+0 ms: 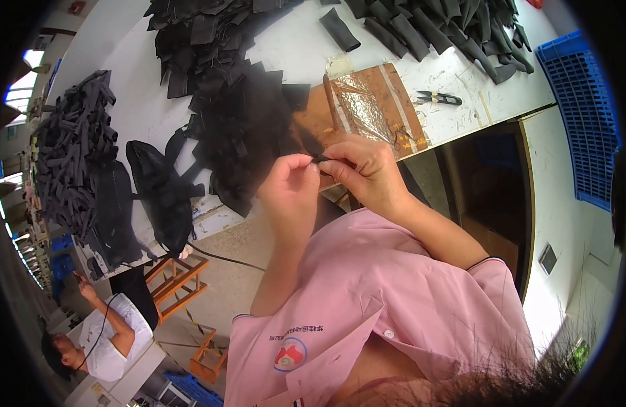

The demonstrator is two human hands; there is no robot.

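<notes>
Close to my chest, at the table's front edge, both hands meet on a small black piece that looks like fabric [318, 159]. My left hand [289, 193] pinches it between thumb and forefinger. From the other side my right hand [367, 171] grips it too, fingers curled; most of the piece is hidden by the fingertips. Just beyond the hands lies a brown board [409, 112] with clear tape and a shiny film patch on it. A heap of flat black fabric pieces [238, 112] spreads to the left of the board.
Thread snips [440, 99] lie right of the board on the white table [486, 112]. Black rolled tubes [421, 30] are piled at the far right, narrow black strips [72, 149] at the left. A blue crate [577, 115] stands at right. Another person [113, 332] sits lower left, near wooden stools [177, 288].
</notes>
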